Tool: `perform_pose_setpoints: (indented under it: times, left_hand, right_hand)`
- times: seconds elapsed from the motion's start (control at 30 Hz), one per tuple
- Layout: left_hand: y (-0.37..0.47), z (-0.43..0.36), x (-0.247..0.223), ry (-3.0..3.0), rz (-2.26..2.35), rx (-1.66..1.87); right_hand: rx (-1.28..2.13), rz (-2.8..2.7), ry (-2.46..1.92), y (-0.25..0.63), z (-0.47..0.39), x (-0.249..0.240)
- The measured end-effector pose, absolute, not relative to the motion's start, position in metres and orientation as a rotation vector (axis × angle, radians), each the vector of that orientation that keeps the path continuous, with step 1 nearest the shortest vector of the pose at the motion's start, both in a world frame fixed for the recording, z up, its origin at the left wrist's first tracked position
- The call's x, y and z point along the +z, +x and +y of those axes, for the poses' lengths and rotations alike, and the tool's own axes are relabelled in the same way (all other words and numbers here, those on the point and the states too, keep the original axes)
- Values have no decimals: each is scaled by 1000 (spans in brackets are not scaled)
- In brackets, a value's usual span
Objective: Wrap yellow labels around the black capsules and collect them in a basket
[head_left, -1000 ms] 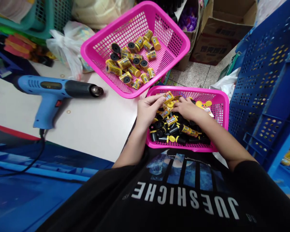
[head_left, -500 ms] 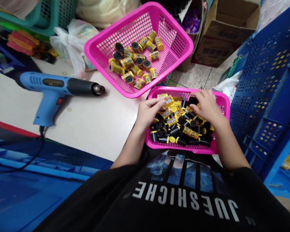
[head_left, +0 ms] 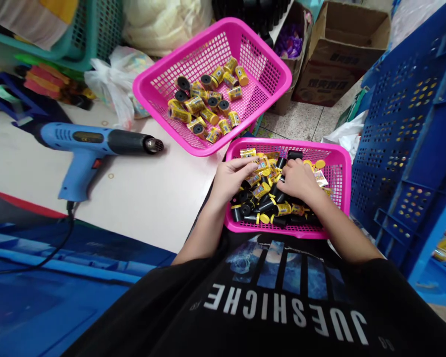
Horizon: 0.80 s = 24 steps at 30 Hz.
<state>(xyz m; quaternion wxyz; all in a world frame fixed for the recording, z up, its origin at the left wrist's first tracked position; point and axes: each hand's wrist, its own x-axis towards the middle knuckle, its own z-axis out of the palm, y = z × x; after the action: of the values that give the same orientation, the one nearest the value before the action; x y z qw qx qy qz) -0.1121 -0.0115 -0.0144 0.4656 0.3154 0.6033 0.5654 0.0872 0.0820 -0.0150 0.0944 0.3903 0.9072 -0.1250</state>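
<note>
My left hand pinches a yellow printed plastic sleeve between thumb and fingers, over the left part of a small pink basket. In this basket lie many black cylinders with yellow caps, mixed with loose yellow printed sleeves. My right hand reaches down into the pile, palm down, its fingers curled among the black cylinders. What its fingertips grip is hidden. A black cylinder lies just beyond its knuckles.
A larger pink basket behind holds several yellow-wrapped cylinders. On the white tabletop at left lies a blue heat gun with a cord. A blue crate stands at right, and a cardboard box at the back.
My right hand has moved left and down into the pile, its fingers closing. My left hand keeps its hold on the sleeve. The camera view has shifted slightly.
</note>
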Motion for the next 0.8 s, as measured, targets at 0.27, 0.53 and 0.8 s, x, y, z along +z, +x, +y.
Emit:
perform_pose_setpoints:
  times: [0.27, 0.53, 0.8]
  left_hand:
    - [-111, -16, -19, 594, 1326, 1344]
    - [-104, -14, -12, 541, 1207, 1329]
    - [-103, -14, -9, 503, 1173, 1303]
  right_hand:
    - [-2134, 2466, 1343, 106, 94, 7]
    - [-2684, 2184, 1229, 106, 90, 18]
    - [-2360, 2413, 1261, 112, 89, 21]
